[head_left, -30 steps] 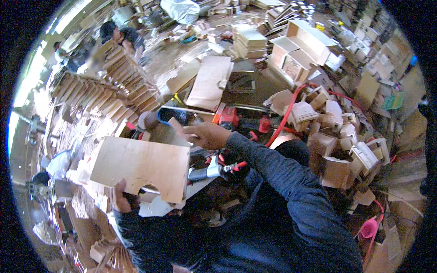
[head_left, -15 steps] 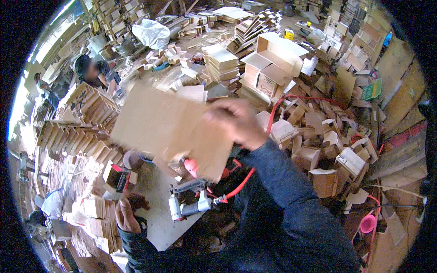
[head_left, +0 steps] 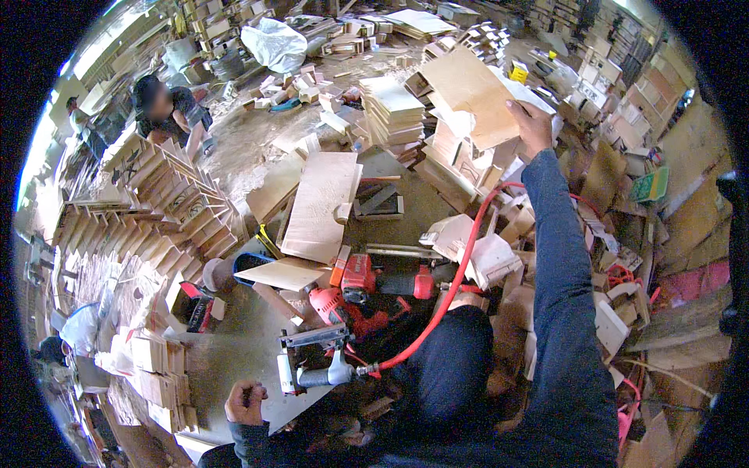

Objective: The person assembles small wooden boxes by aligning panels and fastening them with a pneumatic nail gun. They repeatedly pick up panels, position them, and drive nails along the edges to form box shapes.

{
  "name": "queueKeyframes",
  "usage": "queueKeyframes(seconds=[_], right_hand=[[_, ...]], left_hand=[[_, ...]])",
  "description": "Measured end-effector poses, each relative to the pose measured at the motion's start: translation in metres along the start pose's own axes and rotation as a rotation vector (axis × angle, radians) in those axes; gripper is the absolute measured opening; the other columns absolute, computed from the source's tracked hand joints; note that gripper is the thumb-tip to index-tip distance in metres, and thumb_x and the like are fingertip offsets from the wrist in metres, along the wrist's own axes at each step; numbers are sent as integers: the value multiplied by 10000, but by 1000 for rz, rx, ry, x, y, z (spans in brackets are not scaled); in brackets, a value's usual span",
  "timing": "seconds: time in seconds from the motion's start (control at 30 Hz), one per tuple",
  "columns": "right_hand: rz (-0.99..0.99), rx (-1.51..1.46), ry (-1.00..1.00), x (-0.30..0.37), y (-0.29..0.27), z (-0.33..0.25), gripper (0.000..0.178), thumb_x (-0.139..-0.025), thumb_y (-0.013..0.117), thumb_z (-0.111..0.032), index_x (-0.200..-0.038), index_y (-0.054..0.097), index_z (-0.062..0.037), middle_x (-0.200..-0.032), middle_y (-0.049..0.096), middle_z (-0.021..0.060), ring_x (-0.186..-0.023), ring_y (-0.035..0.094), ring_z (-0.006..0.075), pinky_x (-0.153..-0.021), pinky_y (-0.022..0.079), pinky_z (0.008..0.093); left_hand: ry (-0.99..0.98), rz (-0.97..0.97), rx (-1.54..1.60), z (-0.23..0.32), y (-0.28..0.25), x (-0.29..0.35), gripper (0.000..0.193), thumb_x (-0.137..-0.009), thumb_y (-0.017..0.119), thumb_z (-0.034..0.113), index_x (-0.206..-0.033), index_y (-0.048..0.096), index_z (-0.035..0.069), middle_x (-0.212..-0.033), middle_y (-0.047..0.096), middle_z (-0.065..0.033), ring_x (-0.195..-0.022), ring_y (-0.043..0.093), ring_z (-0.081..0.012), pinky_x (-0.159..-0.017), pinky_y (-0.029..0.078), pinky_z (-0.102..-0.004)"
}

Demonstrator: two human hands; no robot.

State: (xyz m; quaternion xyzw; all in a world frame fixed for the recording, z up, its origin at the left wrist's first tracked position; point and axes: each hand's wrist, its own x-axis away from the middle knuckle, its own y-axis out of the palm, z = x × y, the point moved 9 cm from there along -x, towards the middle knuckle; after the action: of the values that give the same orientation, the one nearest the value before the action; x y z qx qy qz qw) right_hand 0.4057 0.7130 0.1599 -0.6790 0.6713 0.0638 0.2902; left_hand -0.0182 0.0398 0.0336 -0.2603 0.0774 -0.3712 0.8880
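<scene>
Raised at the far right, my right hand point(head_left: 532, 123) is closed on the edge of a flat rectangular wooden panel point(head_left: 468, 90). The panel is tilted above an open wooden box point(head_left: 460, 160) and hides part of it. Low and near, my left hand point(head_left: 246, 402) has its fingers curled in with no object showing in them. To the right of it, a pneumatic nail gun point(head_left: 324, 366) with a black grip lies on a grey work surface point(head_left: 222, 366), joined to a red air hose point(head_left: 437, 316). Red power tools point(head_left: 355, 292) lie just beyond the nail gun.
A larger plywood piece point(head_left: 320, 203) lies ahead, near a stack of boards point(head_left: 390, 109). Wooden frames point(head_left: 148, 203) stand in rows at left, with a person point(head_left: 168, 113) behind them. Small wooden pieces point(head_left: 488, 253) are heaped at right. A board stack point(head_left: 160, 382) stands left.
My right hand has carried the panel from close in front of me to the far right, uncovering the power tools and plywood. My left hand has moved slightly nearer and right.
</scene>
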Motion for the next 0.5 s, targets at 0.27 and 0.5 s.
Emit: queueKeyframes(seconds=[0.27,0.5], right_hand=[[316,854,-231,-8,-4,12,483,-854,685,-393,-1244,632,-114,-1203,607,235,-1145,563,375,-961,455,433],[-159,878,-356,14,42,2,571,-827,689,-452,-1319,573,-188,-1238,577,233,-1118,573,397,-947,467,485]], left_hand=[[-34,144,56,-26,-12,0,162,-888,664,152,-888,608,0,-746,637,-63,-684,610,-130,-657,503,-273],[-31,95,-292,-14,-8,2,180,-867,676,188,-915,643,18,-773,668,-98,-697,651,-171,-674,510,-295]])
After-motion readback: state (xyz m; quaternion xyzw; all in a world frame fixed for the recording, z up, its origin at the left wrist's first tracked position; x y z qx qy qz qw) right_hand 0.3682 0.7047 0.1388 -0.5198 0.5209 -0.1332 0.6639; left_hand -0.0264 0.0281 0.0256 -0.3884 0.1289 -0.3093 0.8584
